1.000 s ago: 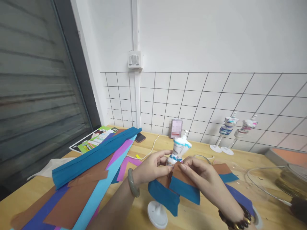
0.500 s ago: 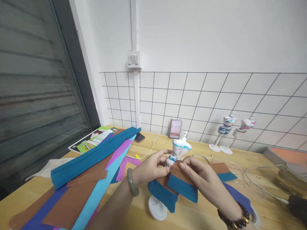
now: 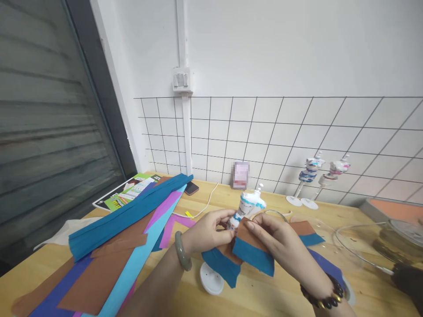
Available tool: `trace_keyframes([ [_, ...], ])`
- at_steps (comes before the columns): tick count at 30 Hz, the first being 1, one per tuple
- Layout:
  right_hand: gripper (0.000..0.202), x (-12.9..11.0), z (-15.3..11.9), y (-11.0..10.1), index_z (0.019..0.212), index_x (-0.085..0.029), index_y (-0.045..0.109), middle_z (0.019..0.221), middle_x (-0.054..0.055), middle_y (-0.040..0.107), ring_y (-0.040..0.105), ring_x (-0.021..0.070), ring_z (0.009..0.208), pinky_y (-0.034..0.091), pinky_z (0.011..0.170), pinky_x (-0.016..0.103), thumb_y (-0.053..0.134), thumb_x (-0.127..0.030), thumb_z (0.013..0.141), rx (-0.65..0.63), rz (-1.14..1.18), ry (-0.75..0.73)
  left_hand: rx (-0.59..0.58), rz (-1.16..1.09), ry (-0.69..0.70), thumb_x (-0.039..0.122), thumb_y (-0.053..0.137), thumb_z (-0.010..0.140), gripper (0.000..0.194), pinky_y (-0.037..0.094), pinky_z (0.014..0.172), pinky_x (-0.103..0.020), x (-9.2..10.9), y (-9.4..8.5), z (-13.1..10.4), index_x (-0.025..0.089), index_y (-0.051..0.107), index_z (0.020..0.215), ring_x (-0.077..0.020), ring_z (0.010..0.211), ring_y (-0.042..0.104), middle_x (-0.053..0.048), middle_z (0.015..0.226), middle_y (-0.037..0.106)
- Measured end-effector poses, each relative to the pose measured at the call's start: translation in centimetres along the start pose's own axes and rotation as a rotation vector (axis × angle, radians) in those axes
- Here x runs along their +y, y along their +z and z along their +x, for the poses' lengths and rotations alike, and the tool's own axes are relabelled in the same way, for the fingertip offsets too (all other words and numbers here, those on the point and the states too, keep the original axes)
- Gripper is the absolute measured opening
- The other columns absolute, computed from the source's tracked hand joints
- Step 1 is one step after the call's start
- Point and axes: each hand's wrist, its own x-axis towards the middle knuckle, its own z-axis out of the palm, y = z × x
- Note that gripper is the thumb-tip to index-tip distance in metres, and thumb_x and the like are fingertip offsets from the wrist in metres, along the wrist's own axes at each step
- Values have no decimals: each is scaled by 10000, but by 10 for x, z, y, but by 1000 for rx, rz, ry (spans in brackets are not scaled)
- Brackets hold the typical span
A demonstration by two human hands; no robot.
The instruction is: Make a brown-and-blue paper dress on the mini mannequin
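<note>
Brown-and-blue cloth panel (image 3: 254, 253) hangs in the air over the tabletop (image 3: 190, 295), in front of the hips of the small dress form (image 3: 250, 206). Your right hand (image 3: 277, 237) is the nearer one to it: thumb and index meet on its brown upper edge, close to the top corner, so the panel drops from those fingers toward you, blue band lowest. Its longest side, that blue edge, slopes down to the right.

Your left hand (image 3: 213, 231) comes from the other side, thumb in front and fingers bent around the form's lower part with a gap between; it appears to have hold of the form, though the fingertips are partly hidden. From that thumb, the panel lies just to the right.

The form leans: its long axis climbs from the round base (image 3: 211, 279), low and left, to the neck knob at upper right. A second panel (image 3: 221, 265) hangs below your left thumb, partly overlapped by the first. Whether the first panel's upper edge touches the form, you cannot tell.
</note>
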Motion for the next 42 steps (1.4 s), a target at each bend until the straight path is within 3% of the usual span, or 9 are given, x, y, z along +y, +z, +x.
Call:
trace_keyframes([
  [8, 393, -6, -2, -1, 651, -203, 442, 602, -47, 376, 344, 114, 564, 305, 501, 228, 440, -531, 867, -14, 48, 19, 11, 30, -5, 133, 548, 816, 417, 435, 874, -307, -4, -1, 1, 197, 548, 1228, -173, 958, 573, -53, 1085, 658],
  [27, 407, -8, -3, -3, 671, -186, 526, 636, -18, 493, 430, 122, 587, 355, 523, 238, 461, -544, 854, -48, 101, 35, -41, 82, 4, 125, 525, 813, 474, 437, 896, -313, 6, -1, -1, 215, 517, 1278, -185, 996, 568, -50, 1133, 641],
  [34, 413, -10, -5, -3, 663, -185, 510, 582, -46, 421, 361, 100, 526, 301, 469, 227, 467, -550, 851, -46, 109, 59, -53, 91, -3, 142, 519, 812, 475, 447, 886, -326, 8, -1, -2, 198, 511, 1283, -194, 976, 581, -60, 1115, 646],
  [42, 421, -9, -5, -3, 660, -184, 533, 585, -33, 463, 412, 111, 537, 345, 485, 233, 465, -554, 849, -37, 94, 44, -47, 80, -33, 141, 517, 805, 483, 446, 889, -315, 11, 0, -2, 199, 506, 1285, -205, 1020, 577, -59, 1124, 643],
])
